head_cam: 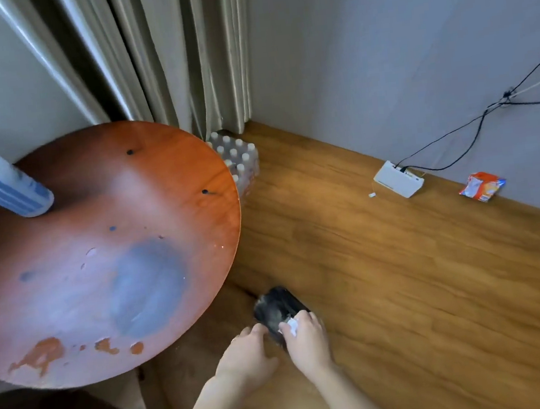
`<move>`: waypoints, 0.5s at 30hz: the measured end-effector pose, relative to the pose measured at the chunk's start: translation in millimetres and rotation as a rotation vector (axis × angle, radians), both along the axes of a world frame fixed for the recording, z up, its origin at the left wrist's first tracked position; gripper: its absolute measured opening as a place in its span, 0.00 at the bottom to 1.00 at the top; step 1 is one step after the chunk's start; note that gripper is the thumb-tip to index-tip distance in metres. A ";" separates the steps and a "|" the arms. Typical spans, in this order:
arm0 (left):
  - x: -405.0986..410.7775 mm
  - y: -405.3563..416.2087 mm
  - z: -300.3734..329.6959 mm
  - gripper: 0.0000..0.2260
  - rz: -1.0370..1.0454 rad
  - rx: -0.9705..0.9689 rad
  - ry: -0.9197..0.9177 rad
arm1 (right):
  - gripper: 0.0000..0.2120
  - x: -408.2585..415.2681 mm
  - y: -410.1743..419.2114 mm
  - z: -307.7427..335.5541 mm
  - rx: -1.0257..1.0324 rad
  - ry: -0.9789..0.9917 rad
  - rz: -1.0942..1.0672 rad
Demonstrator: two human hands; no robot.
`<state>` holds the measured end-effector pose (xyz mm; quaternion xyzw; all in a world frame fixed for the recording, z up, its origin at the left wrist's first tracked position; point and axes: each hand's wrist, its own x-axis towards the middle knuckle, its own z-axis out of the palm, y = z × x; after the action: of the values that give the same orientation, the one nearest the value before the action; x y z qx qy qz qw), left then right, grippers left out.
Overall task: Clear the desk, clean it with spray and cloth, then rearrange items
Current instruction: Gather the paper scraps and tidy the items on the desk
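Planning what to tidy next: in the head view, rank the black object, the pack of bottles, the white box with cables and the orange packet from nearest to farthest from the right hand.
1. black object, at the right hand, floor.
2. pack of bottles, behind the table.
3. white box, by the wall.
4. orange packet, far right.

A round reddish-brown wooden table (129, 220), worn and stained, carries a white-and-blue cylinder (0, 183) lying on it. The wood-plank floor (387, 275) holds a shrink-wrapped pack of white-capped bottles (239, 157), a white box (397, 179) with cables, and an orange packet (482, 186).
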<state>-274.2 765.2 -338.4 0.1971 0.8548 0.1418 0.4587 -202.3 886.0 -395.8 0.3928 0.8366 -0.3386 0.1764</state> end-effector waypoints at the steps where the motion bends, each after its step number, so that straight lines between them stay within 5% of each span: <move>1: -3.7 3.7 -16.9 0.26 0.011 -0.016 -0.011 | 0.17 -5.0 3.5 -18.6 -0.009 -0.016 -0.013; 15: -49.5 15.3 -169.2 0.22 0.099 0.014 -0.060 | 0.16 -63.3 23.5 -218.8 -0.240 -0.269 -0.108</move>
<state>-323.7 780.5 -507.6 0.1534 0.8483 0.1764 0.4752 -265.6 909.5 -614.6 0.4549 0.7367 -0.3895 0.3141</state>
